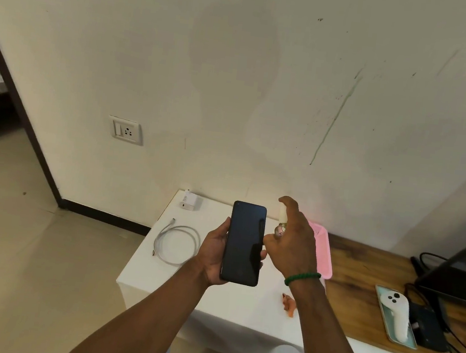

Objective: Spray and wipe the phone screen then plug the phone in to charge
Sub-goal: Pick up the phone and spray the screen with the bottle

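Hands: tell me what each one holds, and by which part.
The left hand holds the phone by its long edges, lower half resting in the palm. The right hand grips the small spray bottle round its body, forefinger over the top.

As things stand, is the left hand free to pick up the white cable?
Probably not yet: the left hand grips the phone, so it is occupied, though nothing lies over the cable itself.

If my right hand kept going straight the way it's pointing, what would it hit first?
Probably the wall behind the white table; the right hand, gripping the spray bottle, aims forward just right of the phone. Depth is unclear.
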